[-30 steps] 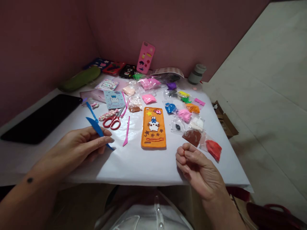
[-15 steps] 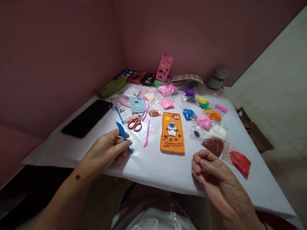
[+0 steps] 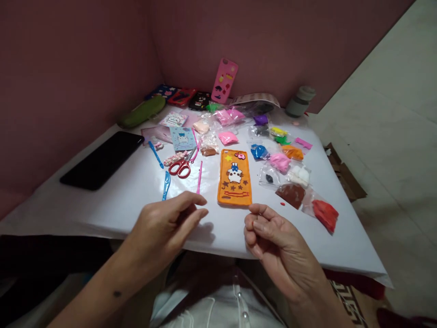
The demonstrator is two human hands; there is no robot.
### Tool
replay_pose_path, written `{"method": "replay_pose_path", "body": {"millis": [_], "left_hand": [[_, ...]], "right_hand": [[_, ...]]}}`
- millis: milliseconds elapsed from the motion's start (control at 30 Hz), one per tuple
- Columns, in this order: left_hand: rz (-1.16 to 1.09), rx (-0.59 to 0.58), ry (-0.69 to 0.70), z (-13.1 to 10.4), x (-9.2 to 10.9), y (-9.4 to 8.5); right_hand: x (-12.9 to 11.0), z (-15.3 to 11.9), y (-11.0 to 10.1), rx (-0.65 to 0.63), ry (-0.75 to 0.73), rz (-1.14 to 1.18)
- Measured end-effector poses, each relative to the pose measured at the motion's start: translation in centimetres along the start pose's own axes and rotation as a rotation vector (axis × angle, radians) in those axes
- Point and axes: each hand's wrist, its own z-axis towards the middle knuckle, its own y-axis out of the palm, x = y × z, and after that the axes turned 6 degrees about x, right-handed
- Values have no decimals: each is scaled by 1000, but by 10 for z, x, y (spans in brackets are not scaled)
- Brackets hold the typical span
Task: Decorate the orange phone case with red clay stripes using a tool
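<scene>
My left hand (image 3: 174, 223) is over the near part of the white table, its thumb and forefinger apart with nothing between them. Beyond it lies a blue plastic clay knife (image 3: 166, 186), beside a pink modelling tool (image 3: 200, 176). My right hand (image 3: 269, 234) pinches thumb against fingertips; a tiny reddish speck may be there, too small to name. Just past those fingers an orange phone case (image 3: 235, 193) lies flat, decorated with a white cat, brown stars, a yellow star and a red ribbon. One small red clay bit (image 3: 282, 204) rests right of the case.
Red-handled scissors (image 3: 180, 168) and a blue tool (image 3: 156, 155) lie left of centre, near a black phone (image 3: 102, 159). Bags of coloured clay, including brown (image 3: 291, 195) and red (image 3: 325, 215), spread rightward. A pink case (image 3: 224, 81) leans on the wall; a jar (image 3: 300, 102) stands behind.
My left hand has let go of the blue clay knife, which now lies on the table, and has moved right. My right hand, still pinched, has come left toward the case, uncovering the red bit.
</scene>
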Motion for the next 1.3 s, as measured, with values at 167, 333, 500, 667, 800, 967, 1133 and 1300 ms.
{"method": "replay_pose_path", "body": {"millis": [167,333,500,667,800,967,1133,1300], "left_hand": [[-151,-72,58,3,13,20],[-305,-151,68,4,23,28],[-372,-189,37,6,24,33],[-405,-222,-1,5,22,34],[-420,-244,0,4,24,33],[-410,-252,37,6,25,33],[-390,-249,91,5,22,33],[-348,-229,177,4,19,33]], "right_hand": [[2,-1,2,-23,16,-11],[4,-1,2,-44,38,-18],[6,-2,2,-49,52,-15],[6,-2,1,-34,43,-15],[8,0,2,-42,53,-23],[9,-1,2,-48,43,-54],[8,-4,1,-39,9,-86],[8,-5,2,-32,6,-112]]}}
